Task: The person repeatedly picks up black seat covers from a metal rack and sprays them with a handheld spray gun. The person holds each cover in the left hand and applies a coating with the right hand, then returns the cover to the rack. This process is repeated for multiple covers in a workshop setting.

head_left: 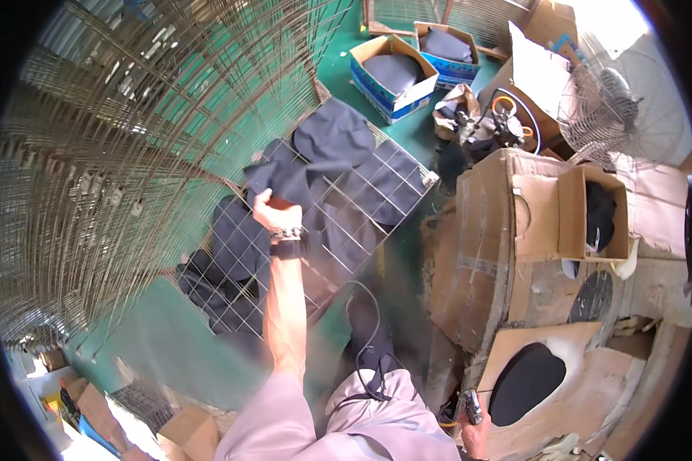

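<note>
Head view: left hand (273, 209) fingers gripping dark cloth (284, 178) over wire rack (338, 230); right hand (475, 430) clutching small tool (471, 406).

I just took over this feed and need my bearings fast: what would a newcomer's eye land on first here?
First, the left hand at centre, gripping a dark fabric piece above a flat wire grid rack covered with similar dark pieces on the green floor. Next, the big curved wire mesh cage filling the left side. On the right stand stacked cardboard boxes, with the right hand at the lower edge holding a small tool.
</note>
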The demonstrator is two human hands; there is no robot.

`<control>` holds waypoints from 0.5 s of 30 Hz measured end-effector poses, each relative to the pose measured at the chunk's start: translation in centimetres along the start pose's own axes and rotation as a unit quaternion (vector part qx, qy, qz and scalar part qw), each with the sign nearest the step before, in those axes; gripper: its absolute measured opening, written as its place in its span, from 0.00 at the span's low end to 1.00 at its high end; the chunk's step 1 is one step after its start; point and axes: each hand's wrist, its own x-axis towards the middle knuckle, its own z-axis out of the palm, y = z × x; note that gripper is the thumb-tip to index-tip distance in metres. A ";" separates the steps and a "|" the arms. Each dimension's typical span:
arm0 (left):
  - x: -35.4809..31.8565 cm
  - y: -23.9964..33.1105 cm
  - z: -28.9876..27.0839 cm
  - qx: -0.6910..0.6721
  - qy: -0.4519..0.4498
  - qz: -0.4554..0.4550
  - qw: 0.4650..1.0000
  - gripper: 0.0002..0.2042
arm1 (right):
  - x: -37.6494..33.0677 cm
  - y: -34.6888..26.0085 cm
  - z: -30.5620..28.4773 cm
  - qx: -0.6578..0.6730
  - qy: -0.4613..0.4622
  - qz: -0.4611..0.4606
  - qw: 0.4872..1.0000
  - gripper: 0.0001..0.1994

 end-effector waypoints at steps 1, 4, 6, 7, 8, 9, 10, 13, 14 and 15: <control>4.0 0.6 -0.9 -0.026 -0.009 0.015 1.000 0.08 | 0.6 -1.5 0.6 -0.002 -0.010 0.010 1.000 0.28; 11.3 1.3 -5.0 -0.108 -0.084 -0.015 0.991 0.15 | 1.5 -5.0 2.2 -0.008 -0.029 0.044 0.999 0.28; 15.3 0.0 -8.0 -0.103 -0.035 0.035 0.993 0.17 | 1.9 -6.6 3.2 -0.011 -0.032 0.060 0.998 0.28; 17.7 0.1 -11.0 -0.089 0.004 0.068 0.994 0.19 | 2.5 -7.0 3.4 -0.013 -0.043 0.058 0.997 0.28; 18.3 -1.4 -12.0 -0.003 0.045 0.001 0.999 0.23 | 2.4 -7.2 4.1 -0.009 -0.034 0.062 0.997 0.28; 18.7 -2.3 -14.0 0.086 0.090 -0.058 0.990 0.28 | 2.3 -7.5 4.4 -0.007 -0.032 0.068 0.997 0.28; 21.5 -1.2 -19.1 0.227 0.141 -0.146 0.953 0.32 | 3.1 -7.8 4.0 -0.005 -0.052 0.061 0.997 0.28; 19.6 -6.2 -24.9 0.694 -0.053 -0.085 0.713 0.24 | 2.7 -7.8 4.3 0.007 -0.042 0.057 0.997 0.27; 18.0 -8.1 -26.3 0.712 -0.210 0.025 0.670 0.18 | 2.1 -7.5 4.5 0.013 -0.024 0.059 0.998 0.27; 14.5 -10.9 -25.6 0.711 -0.229 0.030 0.664 0.15 | 1.2 -7.2 4.6 0.022 -0.001 0.061 0.998 0.27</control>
